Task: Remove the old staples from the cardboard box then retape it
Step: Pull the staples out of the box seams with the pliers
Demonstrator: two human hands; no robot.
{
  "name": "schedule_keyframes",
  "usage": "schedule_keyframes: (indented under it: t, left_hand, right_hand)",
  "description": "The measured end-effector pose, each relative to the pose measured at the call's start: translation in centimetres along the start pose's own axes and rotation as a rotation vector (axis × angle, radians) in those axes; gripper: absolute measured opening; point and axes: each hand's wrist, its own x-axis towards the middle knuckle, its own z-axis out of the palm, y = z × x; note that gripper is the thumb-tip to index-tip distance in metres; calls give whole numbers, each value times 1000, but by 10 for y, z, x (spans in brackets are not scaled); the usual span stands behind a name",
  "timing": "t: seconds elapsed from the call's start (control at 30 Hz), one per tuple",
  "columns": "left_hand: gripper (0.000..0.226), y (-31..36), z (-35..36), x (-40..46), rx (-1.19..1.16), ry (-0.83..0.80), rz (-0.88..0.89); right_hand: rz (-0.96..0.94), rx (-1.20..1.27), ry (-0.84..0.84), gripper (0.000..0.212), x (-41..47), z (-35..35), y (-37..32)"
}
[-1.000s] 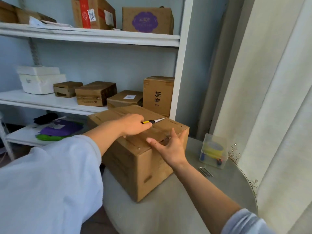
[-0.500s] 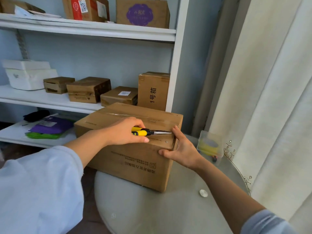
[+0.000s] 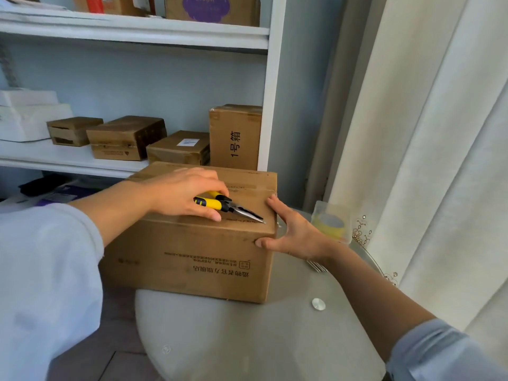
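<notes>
Brown cardboard fills the middle of the scene: the cardboard box (image 3: 189, 251) sits on a round glass table (image 3: 261, 339), its printed front side facing the person, the lettering upside down. Old tape runs along the seam on the top face.

The left hand (image 3: 184, 196) rests over the top of the box with its fingers curled round the yellow-and-black handles of a pair of needle-nose pliers (image 3: 228, 209). The pliers lie low across the top, and their thin tips point toward the right front corner, touching or almost touching a small metal staple (image 3: 264, 223) near the edge. Whether the tips have hold of the staple is too small to tell.

The right hand (image 3: 294, 235) braces the box at its right side: the fingers are spread and fairly straight, the thumb pressing on the front face near the corner and the fingertips reaching up to the top edge. It holds nothing.

Just beyond that hand, on the table, stands a clear plastic container (image 3: 332, 222) with a roll of yellow tape inside. Near the right wrist lie a few loose staples (image 3: 317, 266) on the glass. Behind the table, a white shelf unit (image 3: 132, 31) holds several smaller cardboard boxes, and a pale curtain (image 3: 426, 133) hangs at the right.
</notes>
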Motion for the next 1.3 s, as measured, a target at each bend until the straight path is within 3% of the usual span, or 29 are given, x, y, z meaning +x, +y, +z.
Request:
schedule_keyframes:
  t: [0.7, 1.0, 1.3]
  left_hand:
    - [51, 5, -10, 14, 305, 133, 171]
    - [52, -2, -4, 9, 139, -27, 45]
    - [54, -2, -8, 7, 196, 14, 73]
  right_hand:
    - [5, -5, -14, 102, 2, 0, -2]
    - [9, 9, -25, 103, 2, 0, -2]
    - [-12, -147, -29, 106, -1, 0, -10]
